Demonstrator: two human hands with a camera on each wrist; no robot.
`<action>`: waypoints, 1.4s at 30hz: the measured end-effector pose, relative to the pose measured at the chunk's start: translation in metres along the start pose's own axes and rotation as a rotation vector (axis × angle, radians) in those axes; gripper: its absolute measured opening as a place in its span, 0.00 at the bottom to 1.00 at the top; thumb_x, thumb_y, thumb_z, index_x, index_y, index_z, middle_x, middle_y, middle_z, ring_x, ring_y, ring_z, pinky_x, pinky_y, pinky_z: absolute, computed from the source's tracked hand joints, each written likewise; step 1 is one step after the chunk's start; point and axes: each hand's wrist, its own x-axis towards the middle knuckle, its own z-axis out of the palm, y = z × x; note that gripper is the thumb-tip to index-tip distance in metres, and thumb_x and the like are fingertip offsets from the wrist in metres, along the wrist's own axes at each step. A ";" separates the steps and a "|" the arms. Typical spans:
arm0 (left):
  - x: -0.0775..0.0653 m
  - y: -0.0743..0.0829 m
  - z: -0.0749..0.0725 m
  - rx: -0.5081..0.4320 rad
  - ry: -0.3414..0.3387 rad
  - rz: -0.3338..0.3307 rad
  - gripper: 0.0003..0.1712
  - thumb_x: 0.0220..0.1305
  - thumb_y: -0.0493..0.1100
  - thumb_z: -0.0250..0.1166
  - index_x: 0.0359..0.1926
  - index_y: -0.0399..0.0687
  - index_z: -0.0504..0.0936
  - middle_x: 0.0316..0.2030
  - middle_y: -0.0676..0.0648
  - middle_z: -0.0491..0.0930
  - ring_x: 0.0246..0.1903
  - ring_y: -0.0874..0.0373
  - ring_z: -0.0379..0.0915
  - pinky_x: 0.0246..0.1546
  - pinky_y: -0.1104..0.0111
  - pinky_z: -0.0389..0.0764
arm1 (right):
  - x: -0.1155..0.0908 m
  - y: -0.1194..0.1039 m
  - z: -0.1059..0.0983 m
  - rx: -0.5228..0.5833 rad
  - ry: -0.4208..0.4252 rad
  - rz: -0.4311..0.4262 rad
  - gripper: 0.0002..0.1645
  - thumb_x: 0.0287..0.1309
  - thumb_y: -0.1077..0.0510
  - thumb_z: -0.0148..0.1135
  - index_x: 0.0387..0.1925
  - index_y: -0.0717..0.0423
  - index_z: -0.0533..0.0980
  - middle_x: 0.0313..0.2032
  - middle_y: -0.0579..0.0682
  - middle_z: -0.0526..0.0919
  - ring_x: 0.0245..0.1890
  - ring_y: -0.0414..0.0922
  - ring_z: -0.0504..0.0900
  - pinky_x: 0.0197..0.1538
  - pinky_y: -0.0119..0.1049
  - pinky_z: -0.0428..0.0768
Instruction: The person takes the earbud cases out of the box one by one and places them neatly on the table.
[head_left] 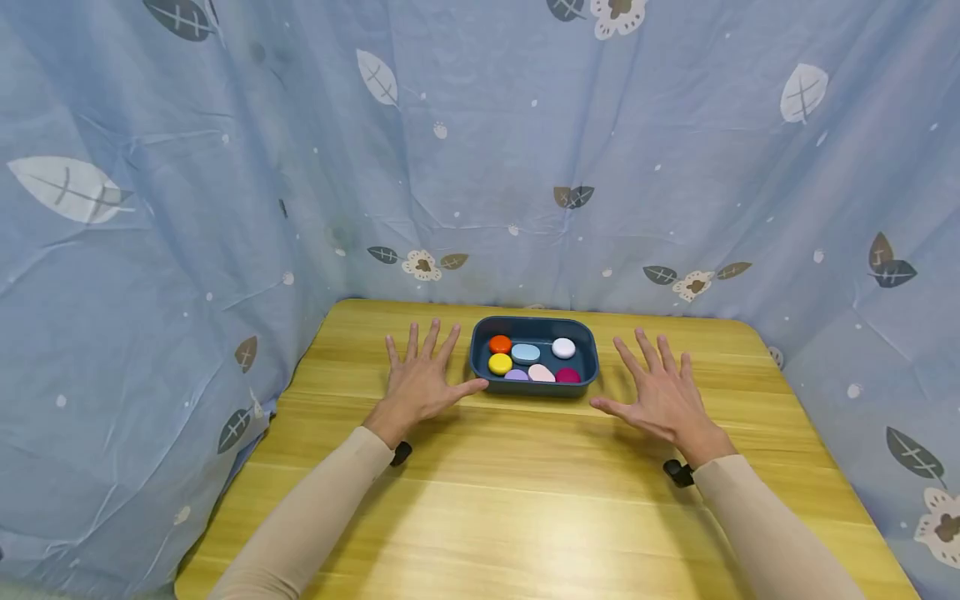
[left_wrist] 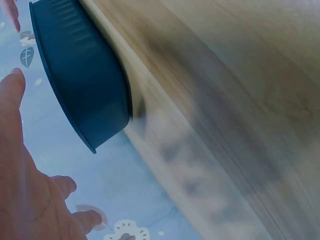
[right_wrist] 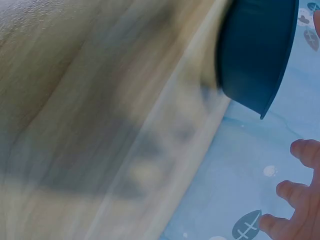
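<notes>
While both hands are hovering flat over the desk [head_left: 525,500], nothing's being held. The left hand [head_left: 422,382] is spreading its fingers wide, released, with the thumb tip just about touching the near-left corner of the blue tray [head_left: 585,375]. The right hand [head_left: 663,393] is doing the same on the other side, fingers splayed, sitting near the tray but apart from it. So the tray is lying right between the two hands, a bit beyond the thumbs. Inside it, coloured pebbles are sitting: orange [head_left: 499,343], yellow [head_left: 499,363], light blue [head_left: 525,352], white [head_left: 563,347], plus pinkish ones.
</notes>
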 end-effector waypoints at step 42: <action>0.053 0.018 0.016 -0.075 -0.156 0.091 0.73 0.71 0.93 0.54 0.98 0.57 0.45 0.98 0.50 0.44 0.97 0.36 0.42 0.92 0.23 0.34 | 0.087 -0.051 -0.022 0.035 -0.047 -0.286 0.56 0.76 0.24 0.71 0.91 0.46 0.68 0.90 0.60 0.68 0.86 0.68 0.73 0.84 0.72 0.75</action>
